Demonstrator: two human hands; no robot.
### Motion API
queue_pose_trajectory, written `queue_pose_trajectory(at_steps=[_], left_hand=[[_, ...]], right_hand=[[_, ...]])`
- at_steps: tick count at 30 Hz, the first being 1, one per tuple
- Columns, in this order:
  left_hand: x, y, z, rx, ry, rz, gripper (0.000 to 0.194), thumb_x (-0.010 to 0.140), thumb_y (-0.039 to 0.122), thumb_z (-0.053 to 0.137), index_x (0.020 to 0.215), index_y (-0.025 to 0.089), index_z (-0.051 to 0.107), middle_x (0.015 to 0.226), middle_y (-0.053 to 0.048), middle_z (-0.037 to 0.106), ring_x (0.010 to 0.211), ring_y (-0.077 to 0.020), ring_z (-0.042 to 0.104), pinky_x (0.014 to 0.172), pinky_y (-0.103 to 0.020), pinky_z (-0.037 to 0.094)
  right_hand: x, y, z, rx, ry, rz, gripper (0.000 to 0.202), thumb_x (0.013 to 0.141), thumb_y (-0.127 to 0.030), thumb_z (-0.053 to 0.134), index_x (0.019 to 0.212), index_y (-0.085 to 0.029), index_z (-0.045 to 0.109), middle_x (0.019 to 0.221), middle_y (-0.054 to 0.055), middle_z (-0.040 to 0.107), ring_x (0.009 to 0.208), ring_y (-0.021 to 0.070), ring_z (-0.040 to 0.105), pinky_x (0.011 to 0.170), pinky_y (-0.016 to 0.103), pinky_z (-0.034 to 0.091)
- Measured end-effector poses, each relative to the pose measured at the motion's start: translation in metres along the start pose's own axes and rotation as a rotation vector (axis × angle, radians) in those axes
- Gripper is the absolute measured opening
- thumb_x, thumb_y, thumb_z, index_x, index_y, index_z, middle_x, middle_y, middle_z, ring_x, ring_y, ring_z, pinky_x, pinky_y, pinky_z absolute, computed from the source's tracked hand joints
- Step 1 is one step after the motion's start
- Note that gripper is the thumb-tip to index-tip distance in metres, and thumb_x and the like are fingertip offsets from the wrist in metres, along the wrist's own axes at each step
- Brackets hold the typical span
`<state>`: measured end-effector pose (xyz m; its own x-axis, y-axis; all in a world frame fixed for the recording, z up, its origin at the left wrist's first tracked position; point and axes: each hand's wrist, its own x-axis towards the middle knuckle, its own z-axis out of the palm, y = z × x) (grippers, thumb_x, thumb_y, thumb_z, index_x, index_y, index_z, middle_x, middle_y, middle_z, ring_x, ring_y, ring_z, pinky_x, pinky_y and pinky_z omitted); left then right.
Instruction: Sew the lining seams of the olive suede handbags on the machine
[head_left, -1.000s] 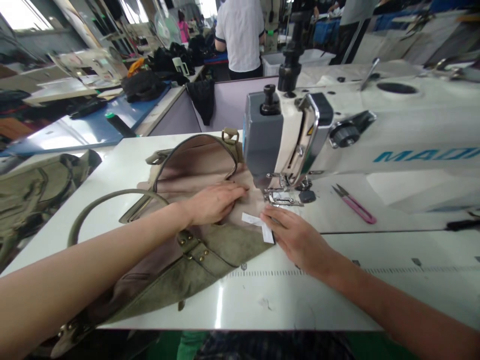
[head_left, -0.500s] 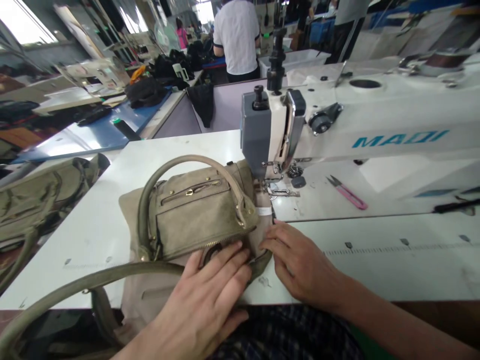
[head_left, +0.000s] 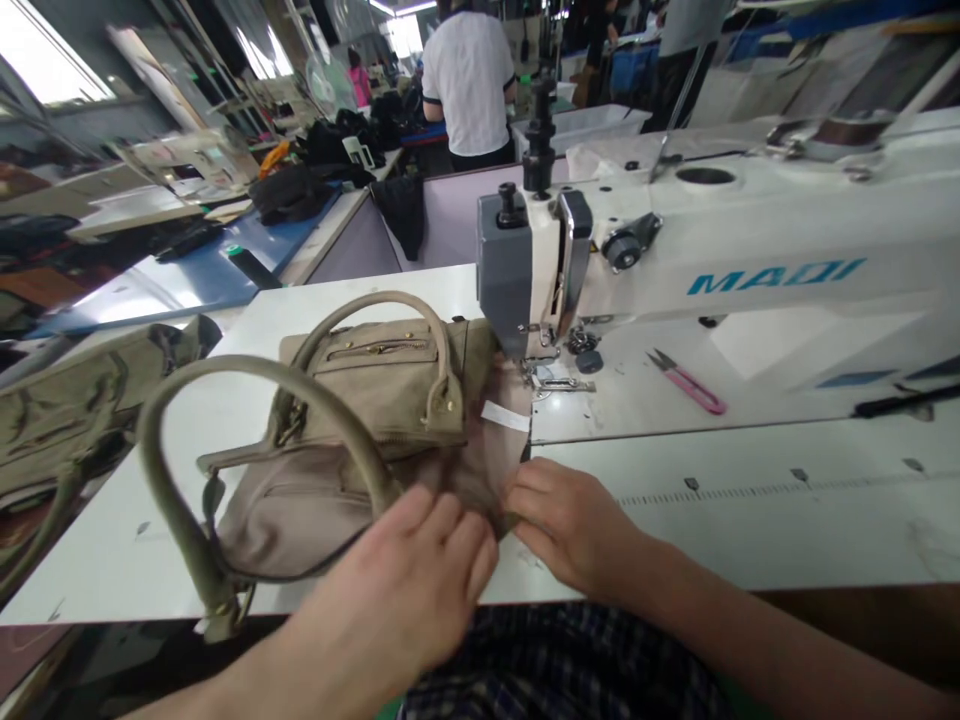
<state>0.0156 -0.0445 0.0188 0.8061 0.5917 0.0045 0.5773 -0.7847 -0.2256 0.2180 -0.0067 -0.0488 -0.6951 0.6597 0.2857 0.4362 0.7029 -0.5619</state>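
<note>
And now shifting the bag (head_left: 386, 410) again, drawing in the left hand (head_left: 412, 575) from flat and spread to curled and nearly closed, gripping cloth by the near handle (head_left: 163, 490), with thumb and exact hold hidden from view. Pinching the near edge of the bag between bunched fingers of the right hand (head_left: 574, 520), likewise almost closed, close beside the left. Laying the bag out flatter on the table (head_left: 675, 540), left of the machine (head_left: 501, 270), with more lining (head_left: 296, 520) on show across the near side and the far handle (head_left: 390, 300) upright behind. Tilting the strip (head_left: 505, 416) to a slant and baring more of it, near the foot (head_left: 559, 383) but apart from it. Bringing the loose cloth into better order there, by the look of it, and keeping bulky handles off to the left of the needle area. Judging by both grips, handling and settling cloth rather than feeding it steadily; impossible to tell here whether stitching. Leaving the snips (head_left: 686, 385) untouched, right of the foot
</note>
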Motion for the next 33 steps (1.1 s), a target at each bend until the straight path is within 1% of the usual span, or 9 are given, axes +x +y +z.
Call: queue_pose_trajectory(at_steps=[5, 9, 12, 15, 18, 21, 24, 27, 33], left_hand=[[0.011, 0.013, -0.002, -0.276, -0.156, 0.147, 0.016, 0.09, 0.022, 0.053, 0.104, 0.018, 0.058, 0.081, -0.002, 0.063, 0.065, -0.0164, 0.056, 0.056, -0.029, 0.04], [0.054, -0.02, 0.006, -0.215, 0.003, 0.186, 0.027, 0.098, 0.019, 0.038, 0.118, 0.012, 0.054, 0.123, -0.012, 0.058, 0.114, -0.0228, 0.053, 0.093, -0.034, 0.042], [0.071, -0.045, 0.025, -0.056, -0.043, 0.119, 0.049, 0.094, 0.019, 0.042, 0.141, 0.006, 0.037, 0.14, -0.017, 0.047, 0.121, -0.028, 0.049, 0.097, -0.04, 0.04], [0.065, -0.058, 0.038, 0.057, -0.176, -0.083, 0.063, 0.084, 0.019, 0.051, 0.145, 0.012, 0.036, 0.142, -0.017, 0.047, 0.101, -0.03, 0.057, 0.081, -0.043, 0.046], [0.055, -0.064, 0.043, 0.099, -0.184, -0.189, 0.066, 0.082, 0.017, 0.05, 0.146, 0.019, 0.036, 0.144, -0.013, 0.045, 0.096, -0.03, 0.058, 0.073, -0.043, 0.045], [0.054, -0.067, 0.047, 0.034, -0.091, -0.081, 0.066, 0.085, 0.014, 0.043, 0.15, 0.02, 0.028, 0.155, -0.008, 0.031, 0.124, -0.0294, 0.047, 0.094, -0.047, 0.04], [0.057, -0.071, 0.055, -0.068, -0.035, 0.123, 0.058, 0.093, 0.015, 0.036, 0.15, 0.02, 0.026, 0.157, -0.002, 0.028, 0.144, -0.0196, 0.023, 0.117, -0.047, 0.014], [0.059, -0.074, 0.062, -0.153, -0.044, 0.147, 0.052, 0.096, 0.016, 0.034, 0.148, 0.017, 0.032, 0.151, -0.004, 0.038, 0.144, -0.016, 0.025, 0.12, -0.043, 0.006], [0.058, -0.063, 0.061, -0.289, -0.086, 0.045, 0.054, 0.091, 0.012, 0.038, 0.145, 0.015, 0.037, 0.15, -0.008, 0.04, 0.137, -0.0183, 0.037, 0.116, -0.04, 0.022]], right_hand=[[-0.019, -0.007, 0.017, 0.097, 0.045, -0.06, 0.022, 0.089, -0.006, 0.042, 0.083, -0.016, 0.061, 0.084, 0.007, 0.06, 0.081, 0.0207, 0.053, 0.071, 0.031, 0.048], [-0.026, -0.005, 0.018, 0.053, 0.087, -0.149, 0.026, 0.085, -0.002, 0.039, 0.084, -0.015, 0.061, 0.084, 0.009, 0.061, 0.081, 0.0216, 0.053, 0.067, 0.031, 0.049], [-0.026, -0.005, 0.014, 0.107, 0.023, -0.147, 0.028, 0.085, 0.001, 0.039, 0.09, -0.014, 0.062, 0.087, 0.01, 0.062, 0.088, 0.0218, 0.054, 0.074, 0.033, 0.051], [-0.025, -0.008, 0.008, 0.209, 0.012, -0.08, 0.025, 0.082, 0.0, 0.043, 0.089, -0.014, 0.062, 0.089, 0.011, 0.062, 0.09, 0.0227, 0.055, 0.08, 0.036, 0.051], [-0.021, -0.011, 0.006, 0.281, 0.037, -0.03, 0.028, 0.077, 0.0, 0.043, 0.093, -0.012, 0.063, 0.093, 0.012, 0.062, 0.094, 0.0237, 0.055, 0.085, 0.039, 0.051], [-0.015, -0.008, 0.006, 0.249, 0.028, -0.067, 0.037, 0.077, 0.002, 0.041, 0.103, -0.008, 0.065, 0.108, 0.015, 0.062, 0.115, 0.0259, 0.05, 0.1, 0.04, 0.046], [-0.008, -0.004, 0.008, 0.168, -0.038, -0.12, 0.037, 0.081, 0.002, 0.04, 0.109, -0.005, 0.063, 0.114, 0.018, 0.061, 0.128, 0.0264, 0.042, 0.109, 0.039, 0.039], [-0.006, 0.0, 0.009, 0.087, -0.032, -0.139, 0.032, 0.087, 0.002, 0.038, 0.103, -0.006, 0.064, 0.103, 0.016, 0.064, 0.115, 0.0252, 0.052, 0.102, 0.037, 0.046], [-0.015, 0.007, -0.002, -0.033, -0.062, -0.156, 0.027, 0.086, 0.001, 0.04, 0.095, -0.011, 0.062, 0.09, 0.013, 0.064, 0.091, 0.0221, 0.06, 0.078, 0.032, 0.055]])
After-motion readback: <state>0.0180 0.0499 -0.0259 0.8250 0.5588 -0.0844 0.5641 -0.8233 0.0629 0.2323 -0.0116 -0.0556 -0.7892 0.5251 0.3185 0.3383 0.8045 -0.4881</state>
